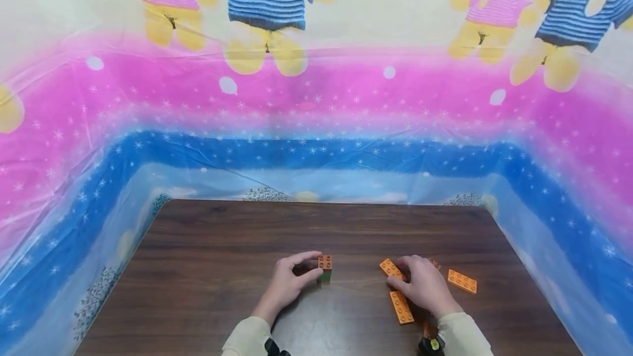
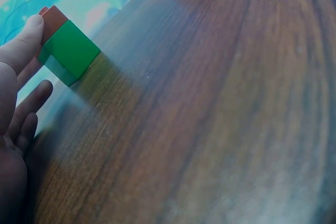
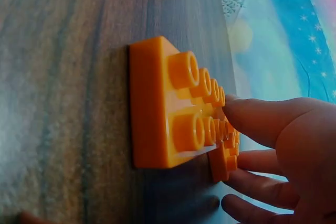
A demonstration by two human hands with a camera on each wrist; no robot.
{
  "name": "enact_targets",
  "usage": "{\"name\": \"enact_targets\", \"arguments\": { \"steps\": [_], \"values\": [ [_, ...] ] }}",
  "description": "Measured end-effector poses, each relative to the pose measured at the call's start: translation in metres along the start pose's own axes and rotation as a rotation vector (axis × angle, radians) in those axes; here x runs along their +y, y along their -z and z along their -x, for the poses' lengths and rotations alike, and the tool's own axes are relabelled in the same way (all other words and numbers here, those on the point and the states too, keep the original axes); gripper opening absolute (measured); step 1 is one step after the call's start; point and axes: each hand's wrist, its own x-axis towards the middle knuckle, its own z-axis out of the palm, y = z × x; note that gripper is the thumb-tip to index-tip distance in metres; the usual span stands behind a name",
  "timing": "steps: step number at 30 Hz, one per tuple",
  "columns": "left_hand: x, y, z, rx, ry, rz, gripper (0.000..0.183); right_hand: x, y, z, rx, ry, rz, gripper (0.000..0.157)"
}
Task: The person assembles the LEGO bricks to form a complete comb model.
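Observation:
My left hand [image 1: 288,282] pinches a small stack between thumb and fingers: a brown toy brick [image 1: 325,262] on top of a green brick [image 1: 325,275]. In the left wrist view the green brick [image 2: 72,50] rests on the wood, thumb against the brown brick [image 2: 54,23]. My right hand [image 1: 423,283] has thumb and fingers about the right end of a long orange brick [image 1: 390,267], partly hidden by the fingers. Closer to the wrist camera lies another orange brick [image 3: 148,103], studs up, also in the head view.
A third orange brick [image 1: 462,281] lies right of my right hand. A small brown brick [image 1: 435,263] peeks out behind that hand, and a brownish piece [image 1: 428,329] sits by the right wrist. The dark wooden table [image 1: 207,246] meets a patterned cloth [image 1: 316,153] at its back edge.

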Motion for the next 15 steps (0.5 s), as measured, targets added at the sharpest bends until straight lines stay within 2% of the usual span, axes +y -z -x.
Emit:
{"name": "enact_targets", "arguments": {
  "steps": [7, 15],
  "values": [
    [0.0005, 0.0008, 0.0004, -0.003, 0.01, 0.015, 0.042, -0.0028, -0.0037, -0.0023, 0.021, 0.029, 0.037, 0.041],
    [0.0001, 0.0012, 0.001, -0.014, 0.022, 0.025, 0.042, -0.0082, -0.0041, -0.0049, 0.012, 0.02, 0.086, 0.04]
  ]
}}
